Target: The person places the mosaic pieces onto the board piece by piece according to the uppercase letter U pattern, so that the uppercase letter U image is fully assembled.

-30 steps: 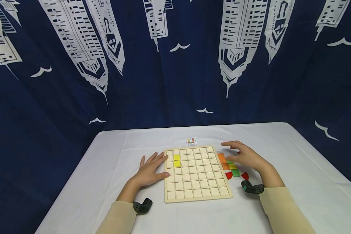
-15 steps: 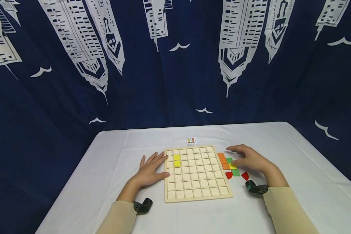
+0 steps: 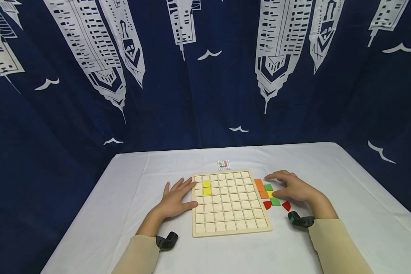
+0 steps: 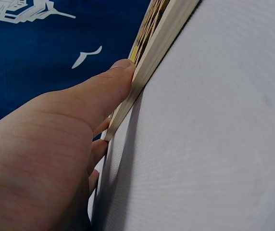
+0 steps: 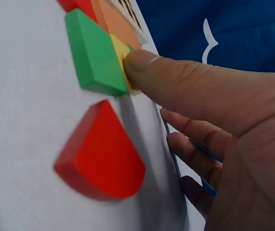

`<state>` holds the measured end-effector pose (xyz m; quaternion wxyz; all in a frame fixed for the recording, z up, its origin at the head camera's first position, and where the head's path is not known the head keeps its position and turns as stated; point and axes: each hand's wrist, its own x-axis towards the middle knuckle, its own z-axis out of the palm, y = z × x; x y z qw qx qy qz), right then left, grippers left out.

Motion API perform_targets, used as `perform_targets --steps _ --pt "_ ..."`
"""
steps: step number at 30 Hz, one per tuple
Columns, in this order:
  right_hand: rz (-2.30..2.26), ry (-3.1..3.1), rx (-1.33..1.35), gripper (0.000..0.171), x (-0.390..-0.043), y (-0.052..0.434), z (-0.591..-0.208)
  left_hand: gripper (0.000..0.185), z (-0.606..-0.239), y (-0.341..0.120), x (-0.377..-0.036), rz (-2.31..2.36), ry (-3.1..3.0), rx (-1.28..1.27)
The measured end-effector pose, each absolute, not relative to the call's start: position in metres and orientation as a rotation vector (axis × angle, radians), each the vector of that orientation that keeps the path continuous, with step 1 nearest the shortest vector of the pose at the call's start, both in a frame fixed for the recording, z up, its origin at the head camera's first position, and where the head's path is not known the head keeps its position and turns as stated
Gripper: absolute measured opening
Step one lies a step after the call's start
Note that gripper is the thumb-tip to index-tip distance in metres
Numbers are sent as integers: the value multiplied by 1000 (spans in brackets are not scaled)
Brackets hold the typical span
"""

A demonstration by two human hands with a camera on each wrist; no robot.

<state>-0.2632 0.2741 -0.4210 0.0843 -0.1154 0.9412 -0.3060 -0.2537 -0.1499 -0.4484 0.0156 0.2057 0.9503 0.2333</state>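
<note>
A wooden grid board point(image 3: 231, 224) lies on the white table, with two yellow tiles point(image 3: 207, 187) set in its upper left cells. My left hand point(image 3: 176, 198) lies flat on the table, thumb point(image 4: 113, 79) and fingertips against the board's left edge point(image 4: 152, 53). My right hand point(image 3: 292, 187) hovers low over loose pieces to the right of the board. Its thumb point(image 5: 176, 82) touches a yellow tile point(image 5: 119, 52) wedged beside a green tile point(image 5: 93, 54). The other fingers hang relaxed and hold nothing. A red quarter-round point(image 5: 101, 156) lies nearby.
More loose pieces lie right of the board: orange tiles point(image 3: 260, 185), green tiles point(image 3: 275, 201) and two red quarter-rounds point(image 3: 267, 205). A small pattern card point(image 3: 224, 164) lies behind the board. Blue printed curtain surrounds the table point(image 3: 346, 182).
My right hand has drawn back to the right and come down onto the loose pieces, its thumb now on the yellow tile. My left hand and the board have not moved.
</note>
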Motion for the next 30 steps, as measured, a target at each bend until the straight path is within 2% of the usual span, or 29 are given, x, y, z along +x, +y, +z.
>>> perform_targets --steps 7,21,25,30 --pt "-967 2800 -363 45 -264 278 -423 73 -449 -151 -253 724 2955 641" --pt "-1066 2809 -377 11 -267 285 -428 73 -449 -151 -255 733 2958 642" --pt "-1032 2794 -344 12 -265 285 -426 73 -450 -150 -255 732 2959 644" --pt "-1010 2765 -355 23 -262 285 -424 73 -450 -150 -255 729 2963 649"
